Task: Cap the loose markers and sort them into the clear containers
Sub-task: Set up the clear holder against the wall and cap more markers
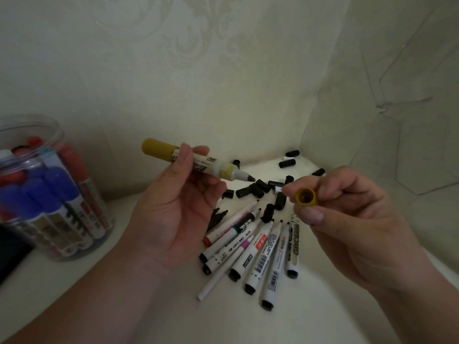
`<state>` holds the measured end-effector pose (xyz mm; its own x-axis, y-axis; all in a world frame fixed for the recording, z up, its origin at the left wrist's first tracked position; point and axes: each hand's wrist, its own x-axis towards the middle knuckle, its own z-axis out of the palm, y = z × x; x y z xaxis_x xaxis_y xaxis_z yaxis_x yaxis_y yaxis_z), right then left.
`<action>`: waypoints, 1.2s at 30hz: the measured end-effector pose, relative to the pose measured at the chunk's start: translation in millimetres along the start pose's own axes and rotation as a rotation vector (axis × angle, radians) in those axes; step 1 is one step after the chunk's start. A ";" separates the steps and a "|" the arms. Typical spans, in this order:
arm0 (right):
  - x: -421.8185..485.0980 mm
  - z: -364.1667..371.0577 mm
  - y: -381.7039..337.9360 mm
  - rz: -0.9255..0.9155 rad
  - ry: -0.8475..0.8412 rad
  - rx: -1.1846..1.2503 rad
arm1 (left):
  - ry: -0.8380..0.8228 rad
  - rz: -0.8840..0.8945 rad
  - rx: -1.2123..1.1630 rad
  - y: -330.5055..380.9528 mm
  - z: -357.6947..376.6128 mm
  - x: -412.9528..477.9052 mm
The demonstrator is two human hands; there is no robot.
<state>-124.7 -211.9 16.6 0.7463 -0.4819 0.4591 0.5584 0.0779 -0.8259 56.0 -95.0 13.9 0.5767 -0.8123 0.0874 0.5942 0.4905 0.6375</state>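
Head view looks down on two bare hands raised over a white bench (99, 281) set into a corner. Nearest the camera, both forearms come in from the bottom edge. The left hand (181, 209) is palm up, its grip clamped on a yellow marker (198, 163): thumb and fingers pinch the white barrel near its middle, the yellow rear end pointing up and left, the bare dark tip pointing right and slightly down. The right hand (352, 219) has its grip closed on a yellow cap (306, 197), pinched between thumb and forefinger with the open mouth facing the camera. Cap and marker tip are near each other but apart.

Below and between the hands, a fan of uncapped white markers (250, 254) lies on the bench, tips pointing away toward the corner, dark rear ends toward the camera. Just beyond them a scatter of loose black caps (255, 191) spreads back to the wall corner, some touching one another.

At the left edge stands a clear container (53, 194), a round jar holding capped markers upright, blue caps in front and red ones behind. Pale patterned wall (198, 70) closes the scene behind.
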 end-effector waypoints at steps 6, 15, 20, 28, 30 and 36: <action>0.0 4.6 0.0 -0.019 -0.131 0.186 | -0.015 -0.030 -0.017 -2.3 -2.0 -0.5; -1.1 -8.3 4.6 0.011 0.216 -0.255 | -0.253 0.016 0.587 -10.4 -15.0 -7.4; -5.1 -6.0 11.5 -0.151 0.126 -0.808 | -0.435 0.116 1.061 -13.0 -6.1 -25.2; -13.3 18.5 4.5 -0.186 0.020 -1.038 | -0.658 0.292 1.458 -14.7 4.4 -24.2; -12.5 20.7 4.4 -0.215 0.029 -1.095 | -0.642 0.341 1.540 -14.1 2.3 -23.9; -10.2 23.9 -1.6 -0.130 0.121 -0.948 | -0.600 0.374 1.617 -10.8 4.2 -25.7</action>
<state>-124.5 -186.3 21.0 0.6273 -0.5276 0.5729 0.0703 -0.6943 -0.7163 32.5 -80.7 7.9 0.0526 -0.9156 0.3987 -0.8228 0.1865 0.5369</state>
